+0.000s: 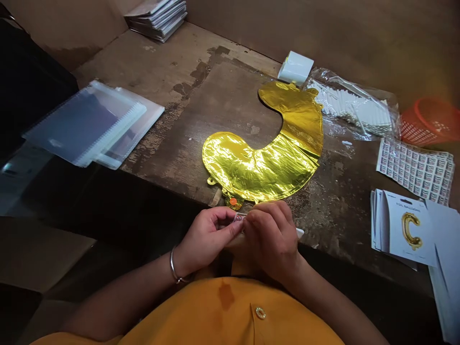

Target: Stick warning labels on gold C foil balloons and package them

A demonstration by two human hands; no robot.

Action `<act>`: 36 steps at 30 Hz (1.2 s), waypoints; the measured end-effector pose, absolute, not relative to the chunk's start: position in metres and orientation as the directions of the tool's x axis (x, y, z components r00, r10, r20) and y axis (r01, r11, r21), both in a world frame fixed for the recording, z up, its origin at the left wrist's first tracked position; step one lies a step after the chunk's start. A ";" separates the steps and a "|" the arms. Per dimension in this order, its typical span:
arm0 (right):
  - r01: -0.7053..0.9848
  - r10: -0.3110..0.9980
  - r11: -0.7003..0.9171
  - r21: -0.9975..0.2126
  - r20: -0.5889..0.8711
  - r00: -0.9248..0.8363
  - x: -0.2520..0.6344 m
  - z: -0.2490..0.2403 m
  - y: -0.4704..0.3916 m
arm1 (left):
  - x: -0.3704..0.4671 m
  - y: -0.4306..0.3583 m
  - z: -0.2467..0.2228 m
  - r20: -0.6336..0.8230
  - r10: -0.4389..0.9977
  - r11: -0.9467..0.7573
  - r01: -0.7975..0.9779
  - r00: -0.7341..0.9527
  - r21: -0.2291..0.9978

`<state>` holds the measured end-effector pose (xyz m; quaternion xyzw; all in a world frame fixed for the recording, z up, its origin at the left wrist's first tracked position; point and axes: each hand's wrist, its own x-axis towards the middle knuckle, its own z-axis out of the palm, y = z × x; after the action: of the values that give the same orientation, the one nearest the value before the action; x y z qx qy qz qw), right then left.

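Plastic sleeves [84, 127] lie overlapped at the left of the table [223, 96], out over its near edge; no balloon can be made out in them. Behind them, by the wall, sits a pile [158, 21] of flat packets, apart from everything else.

Close to the near edge, the left hand [206, 235] pinches a small printed label [239, 218] between thumb and fingers. Just beyond the fingers, the gold balloon [266, 172] lies flat on the table, curved like a C; an orange dot [233, 201] is already on the tab at its near end. The right hand [275, 235] is closed over the label's other end and seems to grip it too, though its fingertips are partly hidden. A white corner [300, 233] shows beside that hand; whether it is held, I cannot tell.

Further right come a white packet [295, 67], a clear bag [355, 108] of white sticks, and an orange basket [427, 122]. Nearer are a sheet [415, 170] of small printed pieces and the cards [409, 225], the top one picturing a gold C.

As I judge it, the work is partway: the balloon is spread out and dotted, but uninflated and outside any sleeve. The label is between the fingers, not fixed to anything I can see, and the cards are stacked away from the balloon.
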<state>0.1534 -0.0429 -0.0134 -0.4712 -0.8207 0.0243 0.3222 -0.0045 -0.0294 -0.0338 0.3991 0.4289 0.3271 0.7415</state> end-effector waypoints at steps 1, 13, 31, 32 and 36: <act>0.743 0.784 0.568 -0.353 0.507 -0.358 0.154 -0.012 -0.043 | -0.005 -0.029 -0.034 -0.382 0.825 0.479 -0.158 0.416 0.864; 0.812 0.886 0.425 -0.400 0.366 -0.283 0.163 -0.005 -0.045 | -0.002 -0.030 -0.037 -0.358 0.853 0.448 -0.181 0.381 0.875; 0.808 0.700 0.566 -0.162 0.613 -0.367 0.168 -0.032 -0.053 | 0.001 -0.030 -0.038 -0.378 0.859 0.467 -0.225 0.345 0.855; 0.800 0.697 0.576 -0.167 0.612 -0.375 0.168 -0.033 -0.053 | 0.002 -0.030 -0.038 -0.386 0.854 0.479 -0.240 0.348 0.844; 0.771 0.703 0.602 -0.209 0.597 -0.387 0.166 -0.036 -0.051 | 0.001 -0.031 -0.041 -0.400 0.847 0.496 -0.251 0.349 0.831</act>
<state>0.1663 -0.0514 -0.0361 -0.4432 -0.8311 -0.0511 0.3321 0.0014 -0.0306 -0.0415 0.3417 0.4363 0.3676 0.7468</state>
